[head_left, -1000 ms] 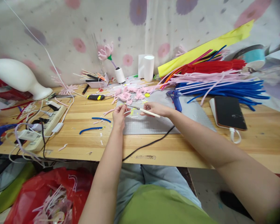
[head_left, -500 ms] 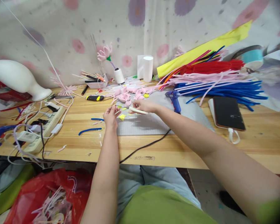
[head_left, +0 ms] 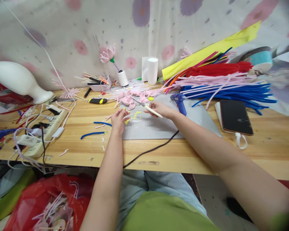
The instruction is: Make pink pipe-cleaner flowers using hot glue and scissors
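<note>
My right hand [head_left: 159, 109] is closed on the white handles of a cutting tool [head_left: 154, 111], whose metal tip points up and left toward pink fuzzy petals [head_left: 128, 100]. Left of it, my left hand [head_left: 118, 120] is held with its fingers pinched above the left edge of the grey mat [head_left: 156, 130]; what is between them is too small to make out. Small yellow pieces [head_left: 136, 114] lie between the hands. Two short blue stems [head_left: 92, 133] rest on the wood to the left.
A blue glue gun [head_left: 180, 104] lies right of my right hand, with bundles of blue stems [head_left: 231, 93] beyond. A black power bank [head_left: 235, 117] sits at right, a power strip [head_left: 48, 133] at left. A black cable [head_left: 149, 150] crosses the front edge.
My right hand has moved right with the cutting tool, away from my left hand. My left hand has shifted slightly right, and its fingers are no longer beside the tool's tip.
</note>
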Available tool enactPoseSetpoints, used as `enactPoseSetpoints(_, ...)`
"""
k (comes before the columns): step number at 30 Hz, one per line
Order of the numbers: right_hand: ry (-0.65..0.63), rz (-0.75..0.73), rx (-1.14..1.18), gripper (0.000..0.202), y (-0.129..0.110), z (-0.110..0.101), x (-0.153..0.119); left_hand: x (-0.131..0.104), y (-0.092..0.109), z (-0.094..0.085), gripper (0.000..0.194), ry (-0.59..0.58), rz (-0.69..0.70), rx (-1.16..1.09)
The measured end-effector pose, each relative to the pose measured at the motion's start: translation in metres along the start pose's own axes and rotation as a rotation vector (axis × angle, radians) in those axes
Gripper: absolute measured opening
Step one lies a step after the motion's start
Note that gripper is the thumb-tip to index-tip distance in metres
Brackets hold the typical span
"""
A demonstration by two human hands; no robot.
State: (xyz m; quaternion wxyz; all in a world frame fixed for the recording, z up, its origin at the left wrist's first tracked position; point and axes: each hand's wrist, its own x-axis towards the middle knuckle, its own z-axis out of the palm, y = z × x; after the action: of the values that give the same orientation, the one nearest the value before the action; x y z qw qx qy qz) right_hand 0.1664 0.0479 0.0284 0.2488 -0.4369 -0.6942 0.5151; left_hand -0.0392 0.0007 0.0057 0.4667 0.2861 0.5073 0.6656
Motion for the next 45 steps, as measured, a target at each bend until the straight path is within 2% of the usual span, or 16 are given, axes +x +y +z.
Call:
enactPoseSetpoints(3,0.083,-0.058,-0.086,0.051,0.011,-0.002,-0.007,-0.004,-0.002,0.006,0.031,-0.032,0.023,0.045)
enactPoseSetpoints(6,0.147,-0.117,-0.273,0.047,0.018,-0.001,-0.013,-0.010,-0.005,0.012,0.033,-0.086,0.042,0.099)
enactPoseSetpoints(10,0.107,-0.137,-0.523,0.044,0.015,0.005,-0.018,-0.016,-0.008,0.017,0.031,-0.147,0.064,0.129)
enactPoseSetpoints(14,0.083,-0.152,-0.664,0.046,0.007,0.012,-0.016,-0.015,-0.007,0.017,0.027,-0.137,0.072,0.119)
enactPoseSetpoints(21,0.089,-0.192,-0.786,0.046,-0.010,0.017,-0.008,-0.008,-0.004,0.011,0.021,-0.097,0.088,0.105)
enactPoseSetpoints(28,0.066,-0.234,-0.851,0.047,-0.023,0.018,-0.001,0.000,-0.004,0.000,0.019,-0.060,0.162,0.119)
enactPoseSetpoints(45,0.046,-0.300,-0.976,0.049,-0.039,0.024,0.003,0.000,0.006,-0.009,0.014,0.005,0.224,0.183)
